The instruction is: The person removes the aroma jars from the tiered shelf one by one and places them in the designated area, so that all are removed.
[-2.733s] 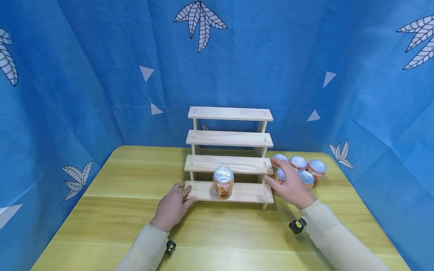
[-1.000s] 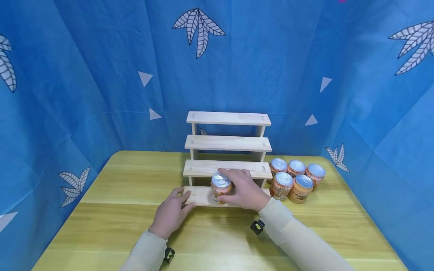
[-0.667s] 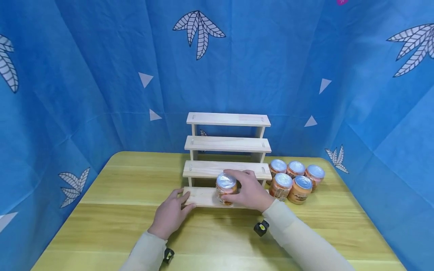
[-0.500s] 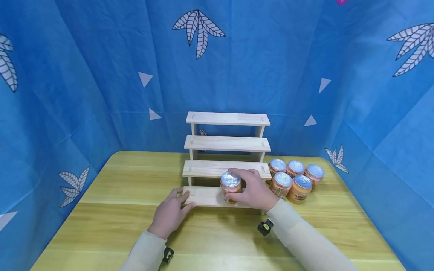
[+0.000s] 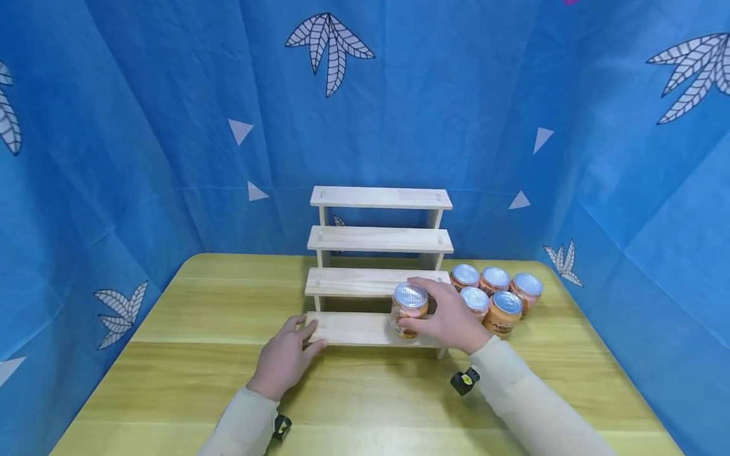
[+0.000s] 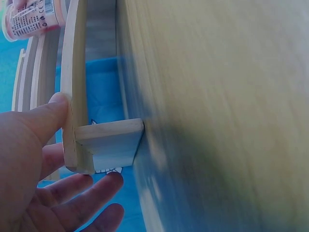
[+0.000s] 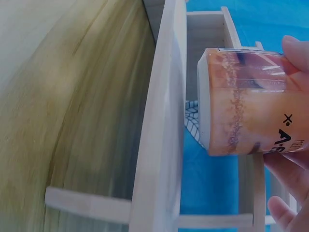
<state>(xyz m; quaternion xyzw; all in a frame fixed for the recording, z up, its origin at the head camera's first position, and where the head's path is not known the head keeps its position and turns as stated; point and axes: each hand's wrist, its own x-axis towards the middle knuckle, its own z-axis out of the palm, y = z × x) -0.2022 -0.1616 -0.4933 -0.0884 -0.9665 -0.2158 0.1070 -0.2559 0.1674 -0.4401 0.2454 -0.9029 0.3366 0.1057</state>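
My right hand grips a small can with an orange printed label and a silver lid, thumb in front and fingers behind. It is over the right part of the lowest step of a pale wooden tiered rack. In the right wrist view a gap shows between the base of the can and the step board. My left hand pinches the left end of that step, with the thumb on its top and the other fingers around the end and below.
Several similar cans with silver lids stand grouped on the wooden table, right of the rack. Three higher steps rise behind the lowest one. A blue patterned curtain surrounds the table at the back and sides.
My right hand has come from the grouped cans to the one standing on the lowest step, gripped it and carried it right along the step. My left hand has stayed at the rack's left end.
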